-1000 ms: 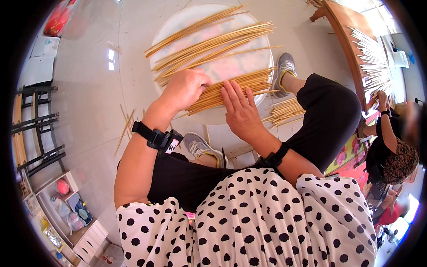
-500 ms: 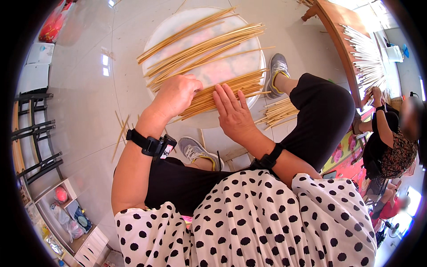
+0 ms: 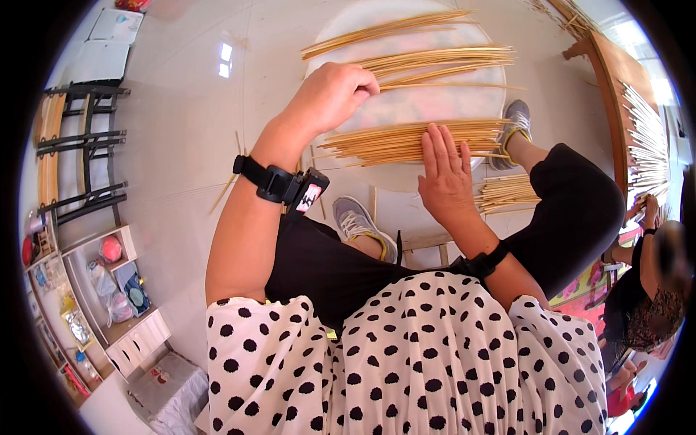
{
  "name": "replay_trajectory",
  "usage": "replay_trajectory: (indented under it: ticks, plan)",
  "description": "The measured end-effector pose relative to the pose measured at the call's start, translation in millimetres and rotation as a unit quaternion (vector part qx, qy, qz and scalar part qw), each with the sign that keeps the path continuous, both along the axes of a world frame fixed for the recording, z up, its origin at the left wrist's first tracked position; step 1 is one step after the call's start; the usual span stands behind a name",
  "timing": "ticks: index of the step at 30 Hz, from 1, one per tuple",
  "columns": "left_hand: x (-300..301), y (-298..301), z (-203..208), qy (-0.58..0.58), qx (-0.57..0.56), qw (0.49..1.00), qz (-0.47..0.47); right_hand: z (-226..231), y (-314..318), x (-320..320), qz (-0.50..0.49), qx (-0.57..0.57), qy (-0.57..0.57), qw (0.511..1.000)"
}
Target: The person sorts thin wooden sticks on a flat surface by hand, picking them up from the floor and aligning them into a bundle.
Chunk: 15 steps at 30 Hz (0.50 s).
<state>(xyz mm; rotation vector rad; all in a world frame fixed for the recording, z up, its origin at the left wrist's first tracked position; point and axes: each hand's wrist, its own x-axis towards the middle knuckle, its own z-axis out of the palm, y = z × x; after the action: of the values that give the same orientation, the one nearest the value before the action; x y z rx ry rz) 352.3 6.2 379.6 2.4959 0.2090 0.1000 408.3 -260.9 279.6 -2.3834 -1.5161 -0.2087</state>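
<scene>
Specifically, in the head view the round white table carries three bundles of thin sticks, lying roughly parallel across it. The far bundle overhangs the left rim; the middle bundle reaches slightly beyond the right rim. The near bundle projects past the near-left rim. A band of tabletop separates the middle and near bundles; the gap between far and middle bundles is narrower.

Left hand: curled, thumb and fingers drawn close together, at the left end of the middle bundle. From my position I cannot tell whether a stick is gripped. Right hand: palm down, fingers straight and side by side, fingertips laid across the near bundle toward its right portion.

Surface and surroundings: the tabletop has a faint pinkish pattern and stands on a glossy tiled floor. A further stick bundle lies below the table's right side. One gray shoe is positioned beside the right rim. At right, a co-worker sits near a brown wooden table bearing pale sticks. A shelf unit stands at left.
</scene>
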Motion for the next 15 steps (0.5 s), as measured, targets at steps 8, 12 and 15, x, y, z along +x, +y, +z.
replay_trajectory:
  ticks: [8,12,15]
  plan:
    - [-7,5,1,0.050,-0.005,0.999,0.021,-3,0,-1,0.005,-0.014,-0.003,1.000]
    - [-4,5,-6,0.042,0.002,0.999,0.003,-1,0,0,0.002,-0.011,0.006,1.000]
    - [-2,2,-9,0.051,0.027,0.998,-0.006,1,-1,0,0.003,-0.017,0.010,1.000]
